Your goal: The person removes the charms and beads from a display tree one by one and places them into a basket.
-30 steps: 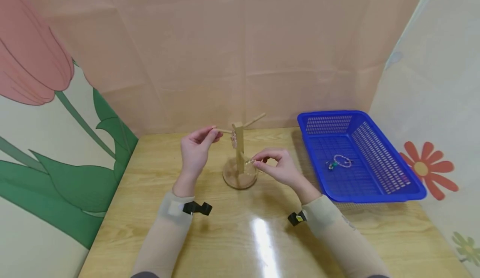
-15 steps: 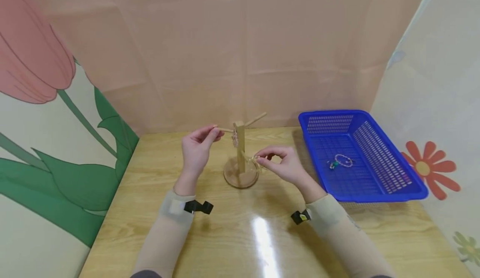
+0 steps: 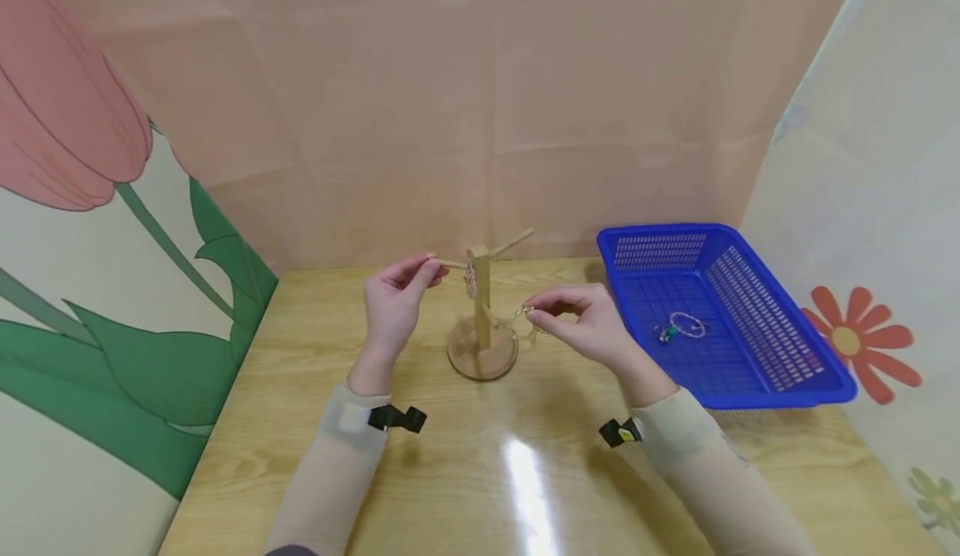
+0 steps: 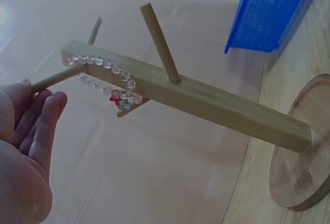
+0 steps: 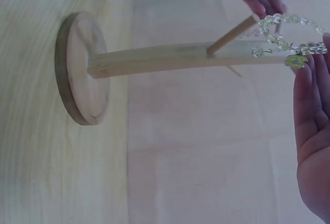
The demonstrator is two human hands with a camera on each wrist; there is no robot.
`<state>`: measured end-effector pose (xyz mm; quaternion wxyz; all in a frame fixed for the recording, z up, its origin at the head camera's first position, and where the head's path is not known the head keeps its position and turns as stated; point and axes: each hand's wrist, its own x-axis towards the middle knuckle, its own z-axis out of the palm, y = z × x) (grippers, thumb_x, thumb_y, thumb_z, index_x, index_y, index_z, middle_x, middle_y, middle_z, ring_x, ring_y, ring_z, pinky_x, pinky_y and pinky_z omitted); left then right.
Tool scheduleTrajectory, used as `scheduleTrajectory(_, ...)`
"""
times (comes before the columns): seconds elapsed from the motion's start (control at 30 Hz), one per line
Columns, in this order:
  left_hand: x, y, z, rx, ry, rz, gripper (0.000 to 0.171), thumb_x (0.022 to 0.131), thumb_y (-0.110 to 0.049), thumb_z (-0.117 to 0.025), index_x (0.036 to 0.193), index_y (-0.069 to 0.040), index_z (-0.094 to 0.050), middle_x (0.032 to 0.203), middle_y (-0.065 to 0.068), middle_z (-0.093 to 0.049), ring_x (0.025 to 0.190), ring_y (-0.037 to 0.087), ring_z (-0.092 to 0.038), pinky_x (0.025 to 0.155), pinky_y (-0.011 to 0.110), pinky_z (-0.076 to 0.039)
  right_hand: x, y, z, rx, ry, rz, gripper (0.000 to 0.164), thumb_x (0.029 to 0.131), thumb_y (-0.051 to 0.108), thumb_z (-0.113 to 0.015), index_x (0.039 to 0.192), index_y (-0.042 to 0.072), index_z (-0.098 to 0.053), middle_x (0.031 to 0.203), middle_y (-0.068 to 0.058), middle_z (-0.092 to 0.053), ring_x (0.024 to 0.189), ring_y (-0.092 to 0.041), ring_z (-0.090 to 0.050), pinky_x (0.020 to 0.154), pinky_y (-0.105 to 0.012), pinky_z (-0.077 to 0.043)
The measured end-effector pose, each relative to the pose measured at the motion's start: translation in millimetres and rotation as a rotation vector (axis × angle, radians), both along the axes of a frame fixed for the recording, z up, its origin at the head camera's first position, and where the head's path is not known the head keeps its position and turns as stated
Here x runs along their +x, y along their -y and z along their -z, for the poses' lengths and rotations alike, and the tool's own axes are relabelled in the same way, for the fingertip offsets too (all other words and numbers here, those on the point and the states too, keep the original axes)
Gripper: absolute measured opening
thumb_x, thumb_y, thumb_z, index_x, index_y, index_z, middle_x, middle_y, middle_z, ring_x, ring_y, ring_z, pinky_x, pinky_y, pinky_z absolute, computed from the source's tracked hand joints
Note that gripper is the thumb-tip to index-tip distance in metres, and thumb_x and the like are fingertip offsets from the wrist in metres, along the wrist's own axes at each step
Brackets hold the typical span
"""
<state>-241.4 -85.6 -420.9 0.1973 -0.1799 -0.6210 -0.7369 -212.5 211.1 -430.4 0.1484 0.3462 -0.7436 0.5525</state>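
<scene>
A wooden peg stand (image 3: 482,302) with a round base stands at mid-table. My left hand (image 3: 393,306) pinches the end of its upper left peg (image 4: 59,78) between thumb and finger. From that peg, against the post, hangs a pink beaded bracelet (image 4: 107,91) with a red and a pale green charm. My right hand (image 3: 581,327), right of the post, pinches a clear beaded bracelet (image 5: 315,48) with a yellow charm (image 5: 296,61). In the right wrist view, this bracelet's loop overlaps the tip of the lower front peg (image 5: 234,34).
A blue plastic basket (image 3: 750,398) stands on the right of the table, close to my right hand. Inside lies another beaded bracelet (image 3: 688,335) with a green charm (image 3: 667,334). A peach cloth backdrop (image 3: 375,122) rises behind the table.
My right hand has moved to the right and slightly up, drawing the clear bracelet away from the post. The left hand has stayed on its peg.
</scene>
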Motion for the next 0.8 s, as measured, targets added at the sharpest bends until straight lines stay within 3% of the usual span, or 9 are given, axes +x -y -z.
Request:
scheduleTrajectory(0.23,-0.3,0,0.7,0.000,-0.008,0.003,0.021,0.100,-0.003,-0.076,0.112,0.014,-0.074,0.101,0.013,-0.081,0.089,0.018,-0.079,0.083,0.033,-0.067,-2.6,-3,-6.6,-0.014,-0.051,0.006,0.017,0.087,-0.013,-0.080,0.098,0.000,-0.082,0.090,-0.013,-0.079,0.078,-0.008,-0.073,0.069,-0.020,-0.063)
scheduleTrajectory(0.53,-2.0,0,1.4,0.002,-0.002,0.004,0.020,0.100,-0.003,-0.076,0.112,0.013,-0.075,0.101,0.017,-0.081,0.089,0.017,-0.079,0.082,0.033,-0.067,-3.4,-15,-15.1,-0.010,-0.024,0.018,0.020,0.089,-0.014,-0.079,0.100,0.002,-0.082,0.093,-0.013,-0.080,0.079,-0.009,-0.073,0.070,-0.021,-0.063)
scheduleTrajectory(0.8,-2.7,0,3.6,0.008,-0.019,-0.004,0.023,0.101,-0.003,-0.075,0.113,0.017,-0.073,0.101,0.011,-0.081,0.089,0.016,-0.079,0.082,0.033,-0.067,-3.0,-33,-26.5,-0.017,-0.033,0.054,0.018,0.089,-0.014,-0.079,0.099,0.000,-0.082,0.093,-0.017,-0.079,0.077,-0.008,-0.073,0.064,-0.018,-0.061)
